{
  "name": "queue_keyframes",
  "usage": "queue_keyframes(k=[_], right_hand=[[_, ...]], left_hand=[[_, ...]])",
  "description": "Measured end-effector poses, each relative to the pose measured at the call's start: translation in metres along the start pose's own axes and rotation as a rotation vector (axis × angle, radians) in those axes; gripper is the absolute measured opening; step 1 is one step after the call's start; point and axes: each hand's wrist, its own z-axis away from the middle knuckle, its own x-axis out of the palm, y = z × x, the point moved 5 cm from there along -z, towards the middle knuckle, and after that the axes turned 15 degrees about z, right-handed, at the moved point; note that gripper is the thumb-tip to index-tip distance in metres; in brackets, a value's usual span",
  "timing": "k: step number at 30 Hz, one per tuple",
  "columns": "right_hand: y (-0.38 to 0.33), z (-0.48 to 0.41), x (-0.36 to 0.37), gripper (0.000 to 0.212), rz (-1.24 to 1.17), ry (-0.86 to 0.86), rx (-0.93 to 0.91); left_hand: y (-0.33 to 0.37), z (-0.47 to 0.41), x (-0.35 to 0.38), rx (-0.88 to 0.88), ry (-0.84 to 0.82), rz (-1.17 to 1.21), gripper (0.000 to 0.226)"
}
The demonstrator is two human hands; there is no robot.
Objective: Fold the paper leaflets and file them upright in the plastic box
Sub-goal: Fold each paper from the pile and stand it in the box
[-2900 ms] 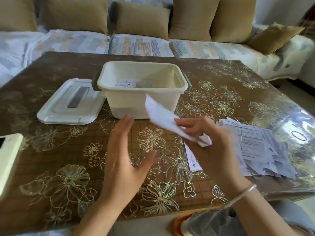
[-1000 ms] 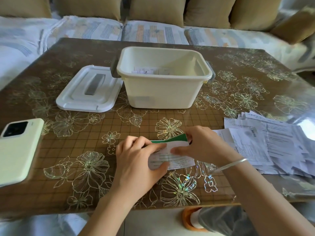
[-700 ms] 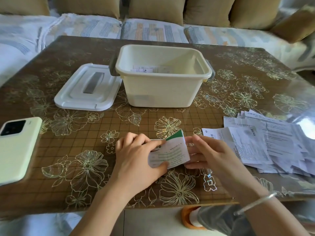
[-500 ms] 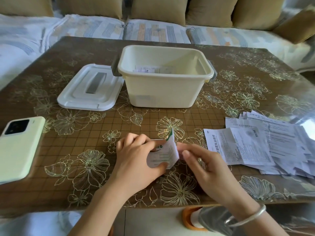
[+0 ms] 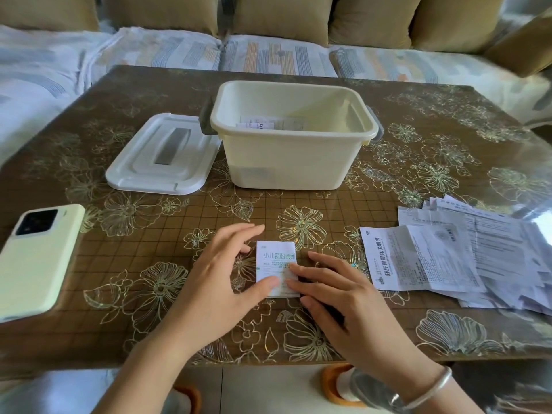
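A small folded leaflet with green print lies flat on the table near the front edge. My left hand is spread beside it, thumb tip resting on its lower left part. My right hand lies flat to its right, with fingertips pressing its lower right edge. Neither hand grips it. The cream plastic box stands open beyond the leaflet, with a few folded leaflets upright against its near-left inside wall. A loose pile of unfolded leaflets lies on the right of the table.
The box's white lid lies flat to the left of the box. A pale green phone rests face down at the table's left edge. The table has a glossy flower-patterned cover. A sofa with cushions runs behind it.
The leaflet, held up and folded between both hands before, now lies flat on the table, folded smaller. Both hands have let go and rest their fingertips on it.
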Motion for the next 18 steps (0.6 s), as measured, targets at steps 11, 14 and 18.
queue_keyframes(k=[11, 14, 18], right_hand=[[0.003, -0.015, -0.005, 0.032, 0.069, -0.026, -0.037], [0.004, -0.02, -0.005, 0.034, 0.067, -0.038, -0.044], [0.004, -0.021, -0.006, 0.03, 0.07, -0.004, -0.071]], left_hand=[[-0.006, -0.001, 0.003, 0.163, -0.009, -0.278, 0.038], [-0.005, 0.001, 0.002, 0.183, 0.006, -0.283, 0.035], [0.002, 0.006, 0.006, 0.289, 0.024, -0.387, 0.026]])
